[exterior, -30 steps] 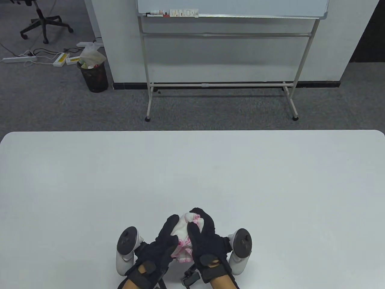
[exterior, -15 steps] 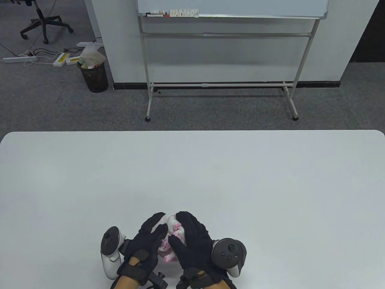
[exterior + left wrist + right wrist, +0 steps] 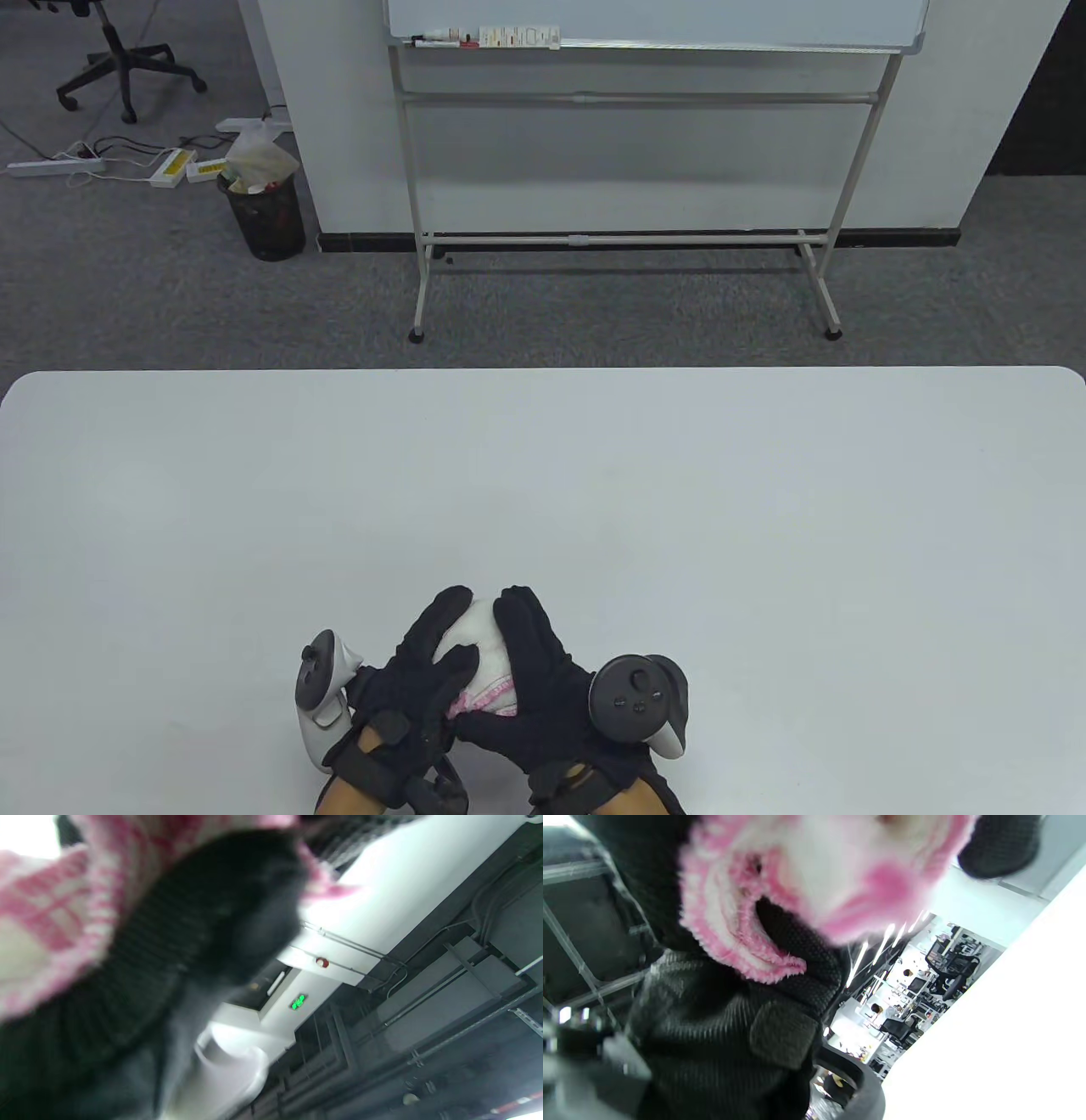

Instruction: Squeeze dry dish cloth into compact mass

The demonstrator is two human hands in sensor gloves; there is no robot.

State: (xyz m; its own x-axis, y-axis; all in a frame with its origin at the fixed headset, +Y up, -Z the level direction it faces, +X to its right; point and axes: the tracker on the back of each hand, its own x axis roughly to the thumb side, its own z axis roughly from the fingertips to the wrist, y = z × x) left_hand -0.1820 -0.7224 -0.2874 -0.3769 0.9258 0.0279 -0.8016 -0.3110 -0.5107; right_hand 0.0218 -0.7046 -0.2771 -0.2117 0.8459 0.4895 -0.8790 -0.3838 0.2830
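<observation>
Table view: both gloved hands sit at the near edge of the white desk (image 3: 543, 475), pressed together around the dish cloth (image 3: 479, 632). Left hand (image 3: 416, 679) cups the cloth from the left, fingers curled up and over its far side. Right hand (image 3: 543, 679) covers it from the right, fingers lying across the top, thumb reaching under toward the left hand. Grip on both sides: closed around the cloth, which shows only as a small white bulge between the fingers, with a strip of pink check pattern low between the two palms. Cloth is bunched, not spread; whether it touches the desk cannot be told. Each hand carries its tracker, left tracker (image 3: 318, 696) on the outer left, right tracker (image 3: 636, 700) on the outer right.

Left wrist view: blurred; black glove fingers (image 3: 191, 933) wrapped by pink-and-white checked fabric.

Right wrist view: fluffy pink-edged white fabric fills the top, black glove knit against it below and to the left.

Beyond the desk: whiteboard stand (image 3: 628, 238), waste bin (image 3: 265, 216), office chair (image 3: 119, 59) on grey carpet.
</observation>
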